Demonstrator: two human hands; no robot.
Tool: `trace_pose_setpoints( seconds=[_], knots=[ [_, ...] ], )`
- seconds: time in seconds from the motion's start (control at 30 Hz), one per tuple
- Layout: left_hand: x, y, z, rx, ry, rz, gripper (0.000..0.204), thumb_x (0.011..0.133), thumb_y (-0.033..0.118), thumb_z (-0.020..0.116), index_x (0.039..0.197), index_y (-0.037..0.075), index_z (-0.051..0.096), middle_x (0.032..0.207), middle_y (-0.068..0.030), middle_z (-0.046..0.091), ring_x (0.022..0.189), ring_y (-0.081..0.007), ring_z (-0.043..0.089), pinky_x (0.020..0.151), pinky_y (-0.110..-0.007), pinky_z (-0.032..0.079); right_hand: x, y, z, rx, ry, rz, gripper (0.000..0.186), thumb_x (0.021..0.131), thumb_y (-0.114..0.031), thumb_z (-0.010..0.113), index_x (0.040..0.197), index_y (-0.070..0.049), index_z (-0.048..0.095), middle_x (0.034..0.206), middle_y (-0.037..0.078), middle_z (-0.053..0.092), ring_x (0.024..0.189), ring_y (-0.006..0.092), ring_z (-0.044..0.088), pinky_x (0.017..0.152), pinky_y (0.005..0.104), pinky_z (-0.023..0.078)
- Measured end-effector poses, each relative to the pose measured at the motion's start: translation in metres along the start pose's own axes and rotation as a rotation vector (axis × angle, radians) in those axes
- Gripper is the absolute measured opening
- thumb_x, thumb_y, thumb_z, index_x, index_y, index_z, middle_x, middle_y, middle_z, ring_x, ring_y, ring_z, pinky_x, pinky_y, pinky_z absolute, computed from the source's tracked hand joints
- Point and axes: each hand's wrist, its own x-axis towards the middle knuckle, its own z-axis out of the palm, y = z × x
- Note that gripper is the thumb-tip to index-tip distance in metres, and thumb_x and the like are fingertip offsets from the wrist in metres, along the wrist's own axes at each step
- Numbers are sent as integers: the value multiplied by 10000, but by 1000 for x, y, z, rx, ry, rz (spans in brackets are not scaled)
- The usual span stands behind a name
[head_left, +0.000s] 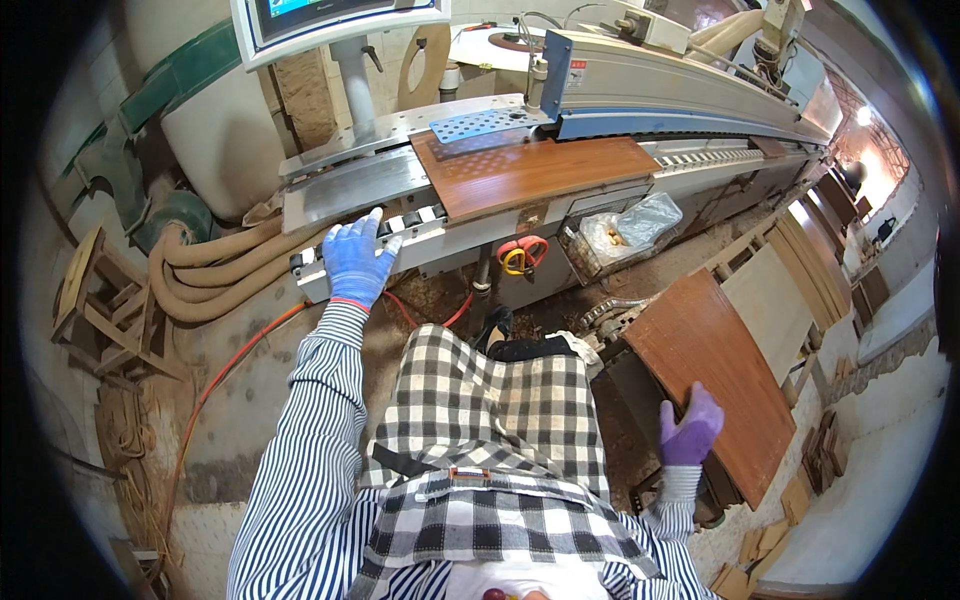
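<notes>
My left hand [357, 262], in a blue and white glove, rests open with fingers spread on the roller rail [405, 222] along the machine's front edge. Ahead and to its right, a reddish-brown wood-grain panel [540, 172] lies flat on the machine bed, its far edge by the blue perforated plate [482, 125]. At the right, my right hand [690, 430], in a purple glove, is at the near-left edge of another brown panel [712, 365]. Its thumb stands apart from the fingers; whether it touches the panel I cannot tell.
Beige ridged hoses [215, 262] and a wooden stool [112, 305] stand left. An orange air hose [235, 365] crosses the floor. Orange-handled scissors [520, 255] hang on the machine front beside a tray with plastic bags [625, 232]. A screen [335, 18] stands above.
</notes>
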Motion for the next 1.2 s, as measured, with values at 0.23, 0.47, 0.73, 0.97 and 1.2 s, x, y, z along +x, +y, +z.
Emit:
trace_pose_setpoints(
  seconds=[0.23,0.47,0.73,0.97,1.2],
  knots=[
    [2,3,1,-4,-29,20,561,863,424,635,1321,115,539,1243,-124,615,1163,-261,545,1089,-436,307,-82,76,78,1926,-272,950,496,934,-492,568,1066,-16,615,849,98,661,671,177,592,647,283,497],
    [-6,-17,4,-110,13,98,536,837,351,674,1300,116,543,1268,-110,597,1209,-275,516,1098,-440,304,-78,136,51,1699,373,1545,518,831,-492,680,1138,-87,576,1015,111,648,609,214,543,481,338,446],
    [-52,-81,-22,-151,255,-198,295,819,224,674,1086,118,607,1269,-99,589,1241,-293,490,1114,-452,287,-94,109,56,1636,347,1141,380,894,-419,636,1094,-96,634,883,125,686,438,220,532,371,280,421],
    [-90,-104,-42,-347,235,-324,565,843,200,663,1370,83,497,1331,-175,542,1268,-327,468,1105,-424,328,-5,-1,50,2003,-70,765,336,1002,-269,497,1193,-6,583,1129,90,655,979,197,644,804,304,533],
    [-99,-13,-106,-217,-43,231,783,778,611,666,1356,103,524,1422,-180,446,1388,-361,302,1156,-504,192,86,-158,73,2241,-700,700,287,981,-243,525,1184,-43,568,1025,60,660,653,110,584,456,129,477]
  ],
)
